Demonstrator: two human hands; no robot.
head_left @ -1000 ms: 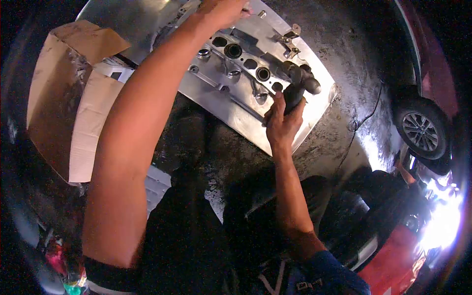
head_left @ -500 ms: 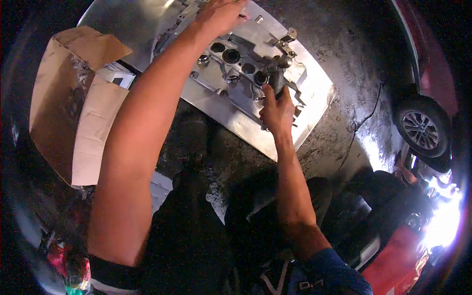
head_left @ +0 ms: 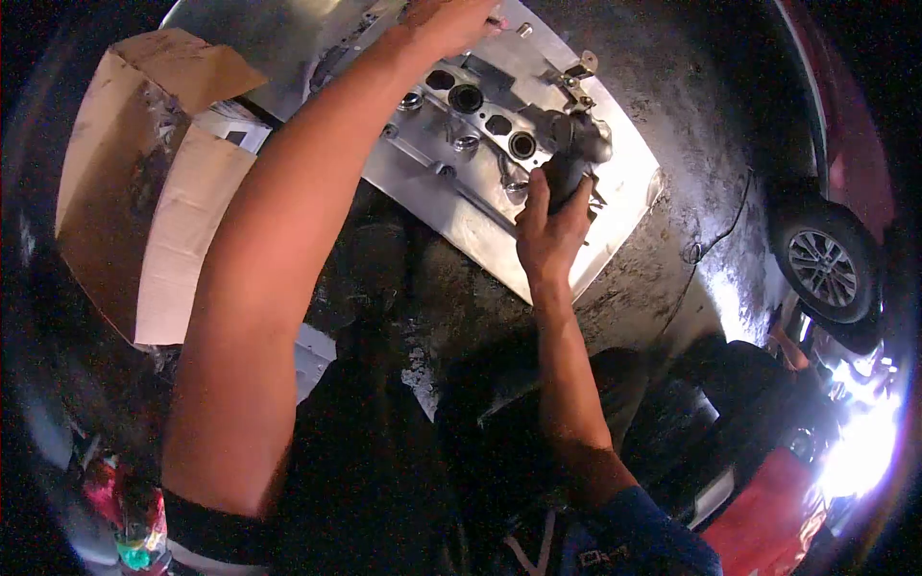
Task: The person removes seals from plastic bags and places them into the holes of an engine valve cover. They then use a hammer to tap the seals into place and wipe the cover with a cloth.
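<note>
My right hand is wrapped around the handle of a dark hammer, its head blurred over the right end of a cast metal engine cover. Round and oval openings run in a row along this cover, which lies on a pale metal panel. At the top edge of the view, my left hand is closed at the far side of the cover, partly cut off by the frame. I cannot tell what its fingers hold. A short metal peg stands just right of those fingertips.
An open cardboard box sits at the left beside my forearm. Right of the panel, a thin cable lies on the dark stained floor. A car wheel stands at the right, near another person's arm and a glaring light.
The hammer's head has shifted right and appears larger and blurred, with my right hand's grip kept. My left hand stays at the cover's far side. The whole view has shifted slightly.
</note>
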